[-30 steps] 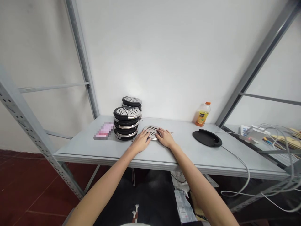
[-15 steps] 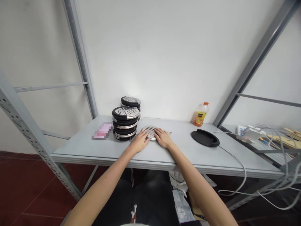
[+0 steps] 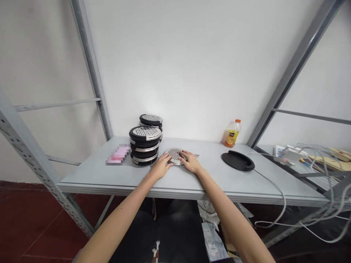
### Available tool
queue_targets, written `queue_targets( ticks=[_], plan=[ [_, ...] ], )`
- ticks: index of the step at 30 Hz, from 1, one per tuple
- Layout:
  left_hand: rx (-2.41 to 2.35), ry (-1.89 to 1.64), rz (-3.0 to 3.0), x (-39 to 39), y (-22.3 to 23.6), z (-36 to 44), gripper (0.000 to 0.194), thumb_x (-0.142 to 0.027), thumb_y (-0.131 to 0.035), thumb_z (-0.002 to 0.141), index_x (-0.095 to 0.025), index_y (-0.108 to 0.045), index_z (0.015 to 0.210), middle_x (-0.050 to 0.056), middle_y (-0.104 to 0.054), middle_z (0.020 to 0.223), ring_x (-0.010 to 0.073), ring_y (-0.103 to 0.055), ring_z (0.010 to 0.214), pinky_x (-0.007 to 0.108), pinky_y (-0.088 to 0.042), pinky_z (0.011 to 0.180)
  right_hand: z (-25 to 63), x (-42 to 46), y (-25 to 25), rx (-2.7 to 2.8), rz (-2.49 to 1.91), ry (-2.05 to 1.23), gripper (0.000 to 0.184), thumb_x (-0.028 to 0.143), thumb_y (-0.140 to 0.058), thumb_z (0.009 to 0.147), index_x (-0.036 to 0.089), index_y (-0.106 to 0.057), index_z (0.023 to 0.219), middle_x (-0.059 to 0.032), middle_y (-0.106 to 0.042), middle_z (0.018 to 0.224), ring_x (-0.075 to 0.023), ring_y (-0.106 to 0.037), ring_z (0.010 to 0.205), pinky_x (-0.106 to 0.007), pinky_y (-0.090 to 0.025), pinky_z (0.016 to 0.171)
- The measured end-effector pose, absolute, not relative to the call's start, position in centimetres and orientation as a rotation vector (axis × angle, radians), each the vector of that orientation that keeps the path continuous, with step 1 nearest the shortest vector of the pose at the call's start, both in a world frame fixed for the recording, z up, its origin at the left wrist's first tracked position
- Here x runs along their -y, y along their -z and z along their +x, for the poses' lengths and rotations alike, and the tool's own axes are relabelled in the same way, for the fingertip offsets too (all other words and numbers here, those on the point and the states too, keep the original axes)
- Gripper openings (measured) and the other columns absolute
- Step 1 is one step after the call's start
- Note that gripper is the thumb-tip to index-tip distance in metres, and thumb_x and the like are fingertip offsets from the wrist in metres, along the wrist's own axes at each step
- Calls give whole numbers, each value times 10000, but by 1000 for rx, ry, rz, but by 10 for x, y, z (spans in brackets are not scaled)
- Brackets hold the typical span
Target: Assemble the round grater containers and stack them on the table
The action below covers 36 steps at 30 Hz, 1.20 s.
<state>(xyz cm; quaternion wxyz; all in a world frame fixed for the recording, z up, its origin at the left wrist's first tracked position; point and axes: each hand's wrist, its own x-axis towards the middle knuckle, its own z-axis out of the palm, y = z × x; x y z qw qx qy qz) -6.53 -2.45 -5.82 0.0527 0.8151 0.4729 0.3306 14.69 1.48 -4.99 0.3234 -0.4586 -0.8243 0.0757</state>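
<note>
Between my hands a round metal plate with punched holes (image 3: 173, 155) lies flat on the grey table (image 3: 115, 179). My left hand (image 3: 161, 166) rests at its left edge, fingers stretched, thumb by the near rim. Over the plate's right part lies my right hand (image 3: 190, 161), its fingers spread and slightly bent. Neither hand is wrapped around anything. To the left stands a stack of round black-and-silver pieces with perforated tops (image 3: 144, 146), close to my left fingers. A second such stack (image 3: 151, 119) stands behind it. Thin wire ends (image 3: 196, 156) show past my right fingers.
On the right are a black oval tray-like piece (image 3: 237, 160) and an orange-capped bottle (image 3: 233, 133). White cables (image 3: 283, 204) hang over the right front edge. A blurred pink item (image 3: 118, 155) lies at the left. Metal shelf posts (image 3: 91, 69) flank the table.
My right fingers have shifted and bent slightly over the plate. My left hand stays at the left edge. The whole view has tilted a little.
</note>
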Motion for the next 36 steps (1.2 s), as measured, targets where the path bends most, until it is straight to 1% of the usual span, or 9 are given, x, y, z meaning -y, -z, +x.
queue_targets(
  ticks=[7,13,17,20,24,27,31,34,36],
  plan=[
    [-1459,-1115,2437,27,53,-63,367,-296,-530,919,-146,-558,1253,148,-524,1359,259,-444,1307,439,-362,1092,149,-2,36,2026,-1024,-339,456,501,-554,833,203,-618,1173,-125,-515,1346,-262,-497,1237,-423,-382,1054],
    [-1433,-1305,2393,28,48,-61,330,-281,-432,963,-151,-548,1244,123,-588,1270,220,-516,1219,396,-400,1060,149,-3,36,1983,-902,-275,552,431,-696,716,205,-576,1205,-127,-525,1322,-271,-504,1213,-427,-388,1045],
    [-1403,-1345,2355,29,47,-62,329,-289,-418,968,-158,-542,1244,115,-585,1267,213,-524,1203,387,-400,1057,151,-13,44,1888,-897,-219,427,298,-644,724,205,-612,1140,-110,-617,1189,-257,-573,1101,-441,-432,990],
    [-1390,-1356,2331,30,48,-62,334,-307,-416,968,-157,-545,1238,114,-584,1266,216,-528,1195,385,-398,1055,153,-20,48,1839,-880,-211,344,271,-623,738,203,-646,1074,-97,-666,1090,-245,-612,1005,-436,-463,944],
    [-1392,-1336,2366,32,48,-62,419,-354,-559,896,-160,-520,1265,120,-572,1271,244,-524,1189,403,-404,1046,156,-21,47,1857,-866,-183,268,296,-637,761,217,-675,1015,-86,-687,1053,-239,-627,950,-424,-483,903],
    [-1369,-1370,2372,32,47,-63,396,-264,-586,877,-181,-522,1259,109,-586,1244,237,-548,1153,390,-428,1015,156,-16,44,1861,-877,-133,233,339,-653,766,226,-689,967,-73,-704,990,-238,-631,901,-418,-485,872],
    [-1323,-1445,2289,31,45,-63,285,-179,-499,912,-190,-564,1190,87,-641,1145,212,-606,1052,350,-467,936,152,-11,40,1727,-917,-117,375,434,-695,723,208,-669,1021,-90,-697,1005,-249,-623,927,-410,-482,860],
    [-1362,-1422,2212,33,43,-63,282,-229,-512,912,-168,-566,1182,92,-677,1035,214,-646,915,324,-491,833,150,-9,37,1604,-974,-160,565,486,-713,681,184,-610,1147,-124,-654,1141,-272,-597,1018,-422,-469,884],
    [-1394,-1391,2178,34,41,-63,278,-292,-496,924,-165,-573,1159,72,-692,900,205,-654,795,299,-489,740,149,-9,35,1599,-999,-210,568,502,-670,716,169,-593,1169,-133,-648,1150,-274,-596,1009,-422,-466,875]
  ],
)
